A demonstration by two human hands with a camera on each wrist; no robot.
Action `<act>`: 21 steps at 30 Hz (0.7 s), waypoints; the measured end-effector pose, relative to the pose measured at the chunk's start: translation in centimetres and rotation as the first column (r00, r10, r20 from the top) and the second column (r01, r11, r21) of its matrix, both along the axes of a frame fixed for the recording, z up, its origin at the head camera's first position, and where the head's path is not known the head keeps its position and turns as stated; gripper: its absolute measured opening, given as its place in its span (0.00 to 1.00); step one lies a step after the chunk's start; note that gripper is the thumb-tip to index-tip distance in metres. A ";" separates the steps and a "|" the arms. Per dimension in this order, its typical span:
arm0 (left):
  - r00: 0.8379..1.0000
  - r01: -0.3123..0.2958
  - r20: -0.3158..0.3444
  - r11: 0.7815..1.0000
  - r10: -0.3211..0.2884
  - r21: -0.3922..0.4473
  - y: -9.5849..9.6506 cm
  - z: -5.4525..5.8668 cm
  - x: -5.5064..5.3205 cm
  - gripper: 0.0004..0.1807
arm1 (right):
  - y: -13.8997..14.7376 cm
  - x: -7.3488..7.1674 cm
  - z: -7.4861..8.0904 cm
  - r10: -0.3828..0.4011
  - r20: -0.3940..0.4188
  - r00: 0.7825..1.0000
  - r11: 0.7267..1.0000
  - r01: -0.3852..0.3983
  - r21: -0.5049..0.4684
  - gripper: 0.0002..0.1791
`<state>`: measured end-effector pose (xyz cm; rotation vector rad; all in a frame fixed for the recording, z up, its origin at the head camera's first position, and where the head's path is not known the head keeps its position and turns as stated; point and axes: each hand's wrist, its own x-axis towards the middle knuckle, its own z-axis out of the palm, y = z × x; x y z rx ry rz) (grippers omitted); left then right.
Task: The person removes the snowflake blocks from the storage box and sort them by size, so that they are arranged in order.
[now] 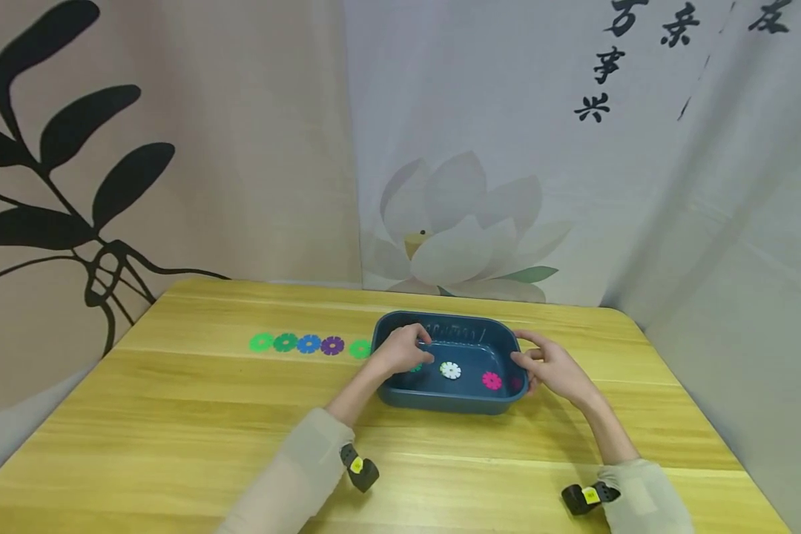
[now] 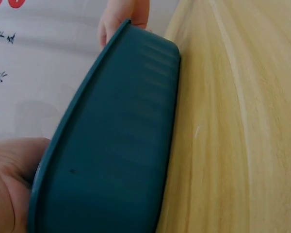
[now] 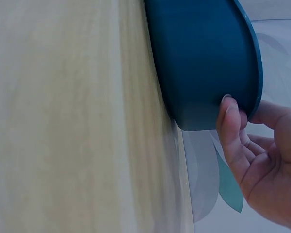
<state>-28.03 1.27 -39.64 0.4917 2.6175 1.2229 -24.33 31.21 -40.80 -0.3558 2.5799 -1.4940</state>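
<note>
A dark blue plastic basin [image 1: 440, 400] stands on the wooden table. My left hand [image 1: 400, 350] reaches in over its left end, with thumb and index finger apart and the other fingers hidden. Just below that thumb a teal snowflake disc [image 1: 415, 368] shows in part. A white snowflake disc [image 1: 450, 370] and a pink snowflake disc [image 1: 492, 380] lie on the basin floor. At the right end my right hand [image 1: 554, 367] grips the rim, thumb on top and fingers against the outer wall, as the right wrist view [image 3: 266, 160] also shows.
Left of the basin, a row of snowflake discs lies on the table: light green [image 1: 262, 342], green [image 1: 285, 342], blue [image 1: 309, 343] and purple [image 1: 332, 345]. Another light green disc [image 1: 360, 348] is right by the basin's left wall. A printed curtain [image 1: 274, 148] hangs behind the table.
</note>
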 end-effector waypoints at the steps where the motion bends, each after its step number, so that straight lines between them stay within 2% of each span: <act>1: 1.000 -0.001 -0.001 1.000 0.001 -0.010 0.0 -0.1 0.0 0.14 | 0.0 0.0 0.0 0.000 -0.001 1.000 1.000 0.000 0.001 0.35; 13: 0.999 0.032 -0.013 0.989 -0.034 -0.142 0.6 -0.7 -0.3 0.16 | 0.0 -0.1 0.1 0.014 -0.009 1.000 1.000 -0.013 0.006 0.34; 21: 0.999 0.041 0.025 0.986 -0.038 -0.159 0.7 -0.9 -0.2 0.11 | -0.1 0.0 0.1 0.007 -0.004 1.000 1.000 -0.007 0.011 0.34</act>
